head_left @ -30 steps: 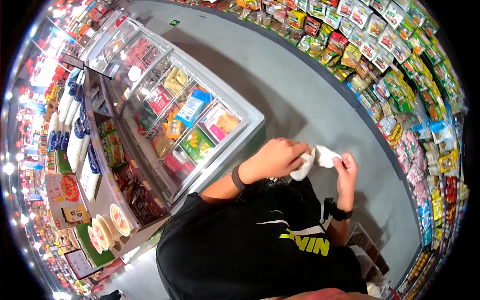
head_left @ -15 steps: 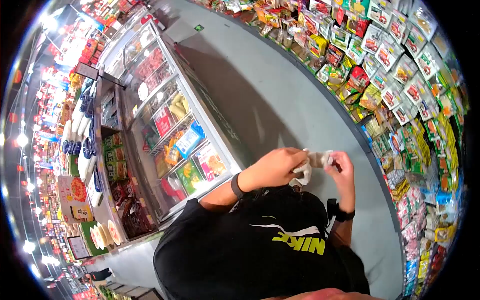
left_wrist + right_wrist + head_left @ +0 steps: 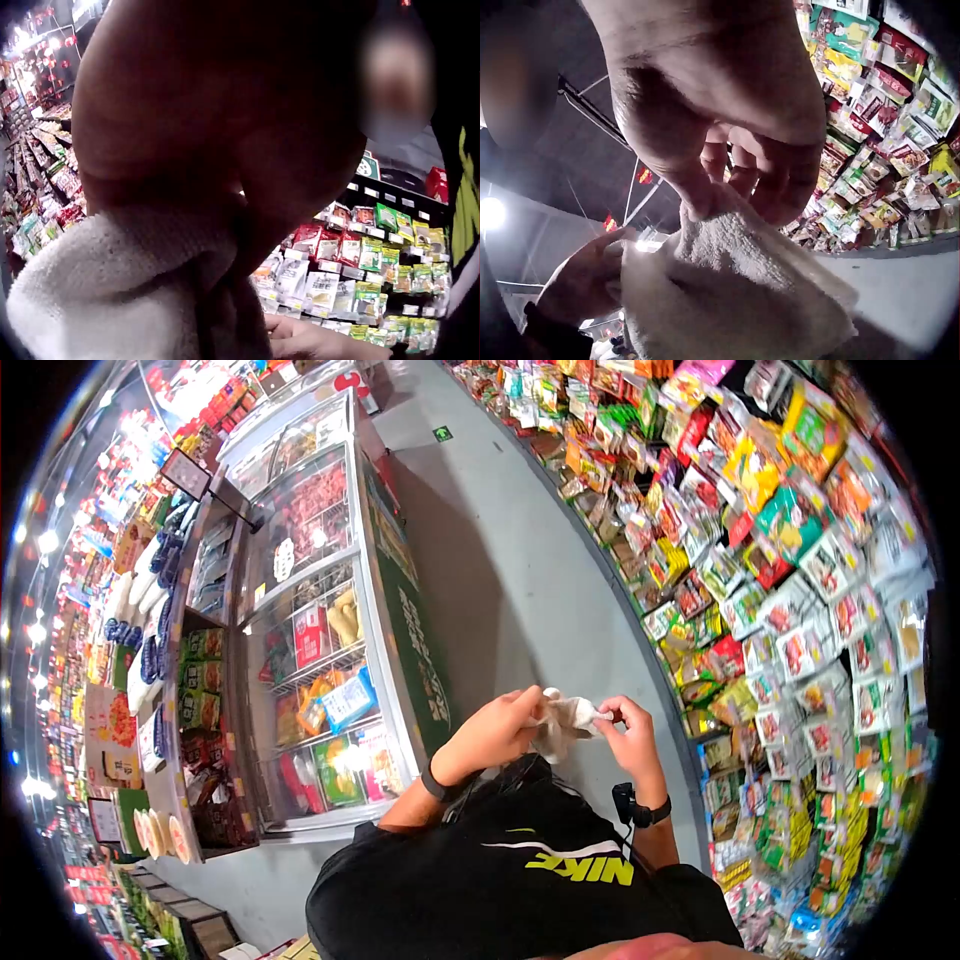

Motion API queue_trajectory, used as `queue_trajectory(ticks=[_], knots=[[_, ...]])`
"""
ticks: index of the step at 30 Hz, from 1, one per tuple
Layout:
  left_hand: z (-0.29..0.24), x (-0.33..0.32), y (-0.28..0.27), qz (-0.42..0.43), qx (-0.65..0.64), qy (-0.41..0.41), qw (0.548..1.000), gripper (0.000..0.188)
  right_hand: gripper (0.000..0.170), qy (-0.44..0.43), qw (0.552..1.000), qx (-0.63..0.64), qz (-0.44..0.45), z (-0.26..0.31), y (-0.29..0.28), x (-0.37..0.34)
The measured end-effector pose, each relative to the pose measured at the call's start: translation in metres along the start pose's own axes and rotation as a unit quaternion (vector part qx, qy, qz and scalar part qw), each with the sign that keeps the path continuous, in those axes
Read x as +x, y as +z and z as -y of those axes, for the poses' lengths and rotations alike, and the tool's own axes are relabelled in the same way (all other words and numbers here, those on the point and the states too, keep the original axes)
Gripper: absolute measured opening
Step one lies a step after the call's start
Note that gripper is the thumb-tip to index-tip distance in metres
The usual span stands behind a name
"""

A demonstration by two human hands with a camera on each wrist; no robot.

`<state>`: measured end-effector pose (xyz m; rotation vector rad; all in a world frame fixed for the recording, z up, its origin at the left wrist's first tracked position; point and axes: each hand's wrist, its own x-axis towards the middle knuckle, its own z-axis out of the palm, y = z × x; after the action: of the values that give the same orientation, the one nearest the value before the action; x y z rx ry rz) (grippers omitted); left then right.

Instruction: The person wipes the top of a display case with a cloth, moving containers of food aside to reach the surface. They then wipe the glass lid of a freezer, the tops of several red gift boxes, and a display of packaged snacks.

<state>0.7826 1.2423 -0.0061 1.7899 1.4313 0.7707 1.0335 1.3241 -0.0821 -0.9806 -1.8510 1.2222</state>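
Observation:
A small white terry cloth is held between both hands in front of the chest. In the head view my left hand grips its bunched left part, fingers curled into the fabric. My right hand pinches the cloth's right end, drawn out to a narrow tip. Close up in the right wrist view, thumb and fingers hold an edge of the looped fabric, which spreads below them. The left wrist view has folds of the cloth hanging beneath the dark, shadowed left hand.
A glass-topped freezer with packaged food stands at the left, shelving with bags and boxes along its far side. A rack of hanging snack packets lines the right. Grey floor runs between them.
The view has turned, so the freezer appears more upright and the rack nearer. Both hands moved left in the head view, still holding the cloth, which has changed from a stretched strip to a bunched shape.

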Motion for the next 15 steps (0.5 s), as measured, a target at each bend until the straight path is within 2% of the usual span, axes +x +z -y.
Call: queue_trajectory(ticks=[2, 5, 6, 9, 10, 11, 13, 15], knots=[[0.016, 0.036, -0.02, -0.058, -0.017, 0.039, 0.997, 0.029, 0.015, 0.028, 1.0, 0.008, 0.001, 0.001, -0.007, 0.045], [0.038, 0.088, -0.05, -0.115, 0.014, 0.087, 0.99, 0.029, 0.015, 0.019, 0.999, 0.032, -0.004, -0.009, -0.018, 0.104], [0.042, 0.104, -0.063, -0.089, -0.001, 0.061, 0.994, 0.027, 0.014, 0.006, 0.999, 0.041, 0.001, -0.007, -0.024, 0.124], [0.042, 0.144, -0.088, -0.099, 0.028, 0.053, 0.993, 0.025, 0.017, 0.021, 0.999, 0.016, -0.02, -0.019, -0.037, 0.179], [0.044, 0.15, -0.094, -0.101, 0.03, 0.045, 0.993, 0.025, 0.019, -0.01, 0.998, 0.059, -0.035, -0.022, -0.035, 0.198], [0.047, 0.157, -0.102, -0.093, 0.02, 0.025, 0.995, 0.025, 0.018, 0.013, 0.996, 0.086, -0.032, -0.022, -0.038, 0.212], [0.055, 0.177, -0.119, -0.093, 0.012, 0.004, 0.996, 0.025, 0.016, 0.0, 0.989, 0.138, -0.047, -0.027, -0.038, 0.248], [0.067, 0.189, -0.137, -0.09, 0.01, -0.073, 0.993, 0.029, 0.015, 0.025, 0.988, 0.151, -0.036, -0.033, -0.041, 0.287]])
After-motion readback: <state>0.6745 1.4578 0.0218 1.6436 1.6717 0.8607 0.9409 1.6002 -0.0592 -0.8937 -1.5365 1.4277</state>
